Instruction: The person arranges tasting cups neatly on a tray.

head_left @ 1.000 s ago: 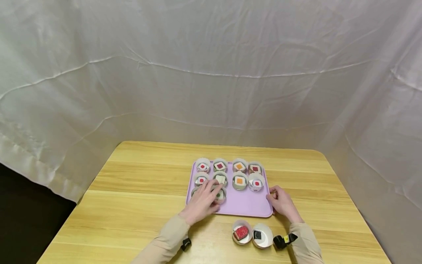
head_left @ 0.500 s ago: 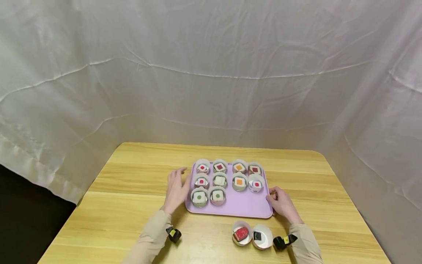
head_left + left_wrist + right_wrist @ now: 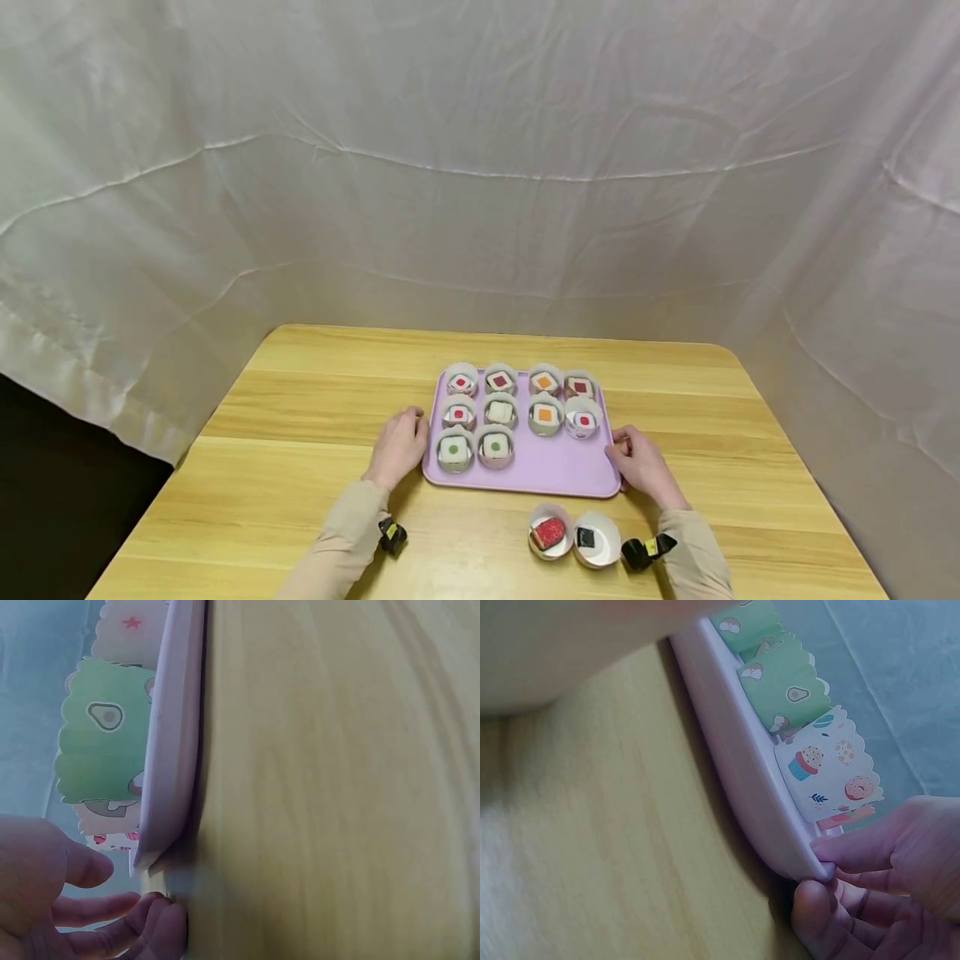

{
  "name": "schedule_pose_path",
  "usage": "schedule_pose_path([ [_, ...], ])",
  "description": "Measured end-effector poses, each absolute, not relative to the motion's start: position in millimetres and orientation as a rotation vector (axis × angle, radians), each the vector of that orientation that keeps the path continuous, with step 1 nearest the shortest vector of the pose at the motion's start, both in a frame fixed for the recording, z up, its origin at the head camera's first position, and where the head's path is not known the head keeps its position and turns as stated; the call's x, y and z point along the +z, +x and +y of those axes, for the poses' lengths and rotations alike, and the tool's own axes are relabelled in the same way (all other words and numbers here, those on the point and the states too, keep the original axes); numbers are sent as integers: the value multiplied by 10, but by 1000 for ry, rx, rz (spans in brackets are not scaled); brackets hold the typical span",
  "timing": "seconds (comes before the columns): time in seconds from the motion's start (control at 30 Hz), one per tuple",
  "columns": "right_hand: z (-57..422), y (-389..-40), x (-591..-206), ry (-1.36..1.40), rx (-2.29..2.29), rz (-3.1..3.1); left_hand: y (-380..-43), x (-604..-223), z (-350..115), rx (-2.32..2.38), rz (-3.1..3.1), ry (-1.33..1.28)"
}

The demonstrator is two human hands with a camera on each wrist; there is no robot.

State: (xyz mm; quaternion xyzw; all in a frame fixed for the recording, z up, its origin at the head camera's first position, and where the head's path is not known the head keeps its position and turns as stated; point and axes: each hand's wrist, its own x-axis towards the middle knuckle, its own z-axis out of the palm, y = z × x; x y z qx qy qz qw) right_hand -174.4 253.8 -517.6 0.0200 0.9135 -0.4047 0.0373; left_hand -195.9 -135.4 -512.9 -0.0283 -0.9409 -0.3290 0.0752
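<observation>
A lilac tray (image 3: 566, 467) lies on the wooden table, carrying several paper baking cups, among them a cup with a green-dotted white square (image 3: 453, 451) and one with an orange-centred square (image 3: 545, 414). My right hand (image 3: 642, 463) pinches the tray's right rim; in the right wrist view the thumb (image 3: 859, 849) is on top and fingers are below. Beside the left rim is my left hand (image 3: 399, 448), its thumb (image 3: 90, 866) and loosely curled fingers (image 3: 161, 926) close to the tray edge, with a small gap visible at the thumb in the left wrist view.
Two more baking cups stand in front of the tray: one with a red piece (image 3: 548, 532), one with a black piece (image 3: 587, 537). Pale curtains (image 3: 480, 183) hang behind and beside the wooden table (image 3: 300, 417).
My left hand has left the front-left cups, moved left off the tray and drawn slightly back beside the left rim, its fingers now more curled. The right hand stays put.
</observation>
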Motion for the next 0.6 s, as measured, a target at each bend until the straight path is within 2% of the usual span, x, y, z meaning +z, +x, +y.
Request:
schedule_pose_path([
  [0.6,2533,-1743,-5180,67,-1247,2800,-1947,-5177,-1274,-965,-2789,-162],
])
